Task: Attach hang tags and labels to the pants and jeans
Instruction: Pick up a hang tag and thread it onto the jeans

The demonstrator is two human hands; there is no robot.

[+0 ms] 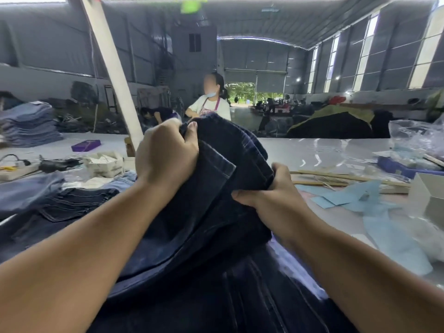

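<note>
A: What sits at the far left of the bench [300,150]?

B: A stack of folded light-blue jeans [28,126], and nearer the middle a small purple box [85,145]. In front of those lie a black tool with a cord [56,164], a printed paper bag [105,162] and a pile of folded dark jeans with pale stitching [72,200].

A: And the hands?

B: The left hand [165,152] is raised over the middle of the bench, its fingers [192,133] curled tight round the top fold of a pair of dark navy jeans [216,188]. The right hand [271,195] sits lower and just to the right, thumb on top, gripping the same bundle from its lower edge.

A: So where are those jeans exactly?

B: Held up between both hands, bunched, with one hemmed leg end showing between them; the rest drapes down toward the person and over more dark denim at the near edge.

A: Further right?

B: Thin wooden sticks [336,176], light-blue paper pieces [355,195], a blue tray [403,169] and a crumpled clear plastic bag [415,135]. A person in an apron [211,104] stands behind the bench.
</note>
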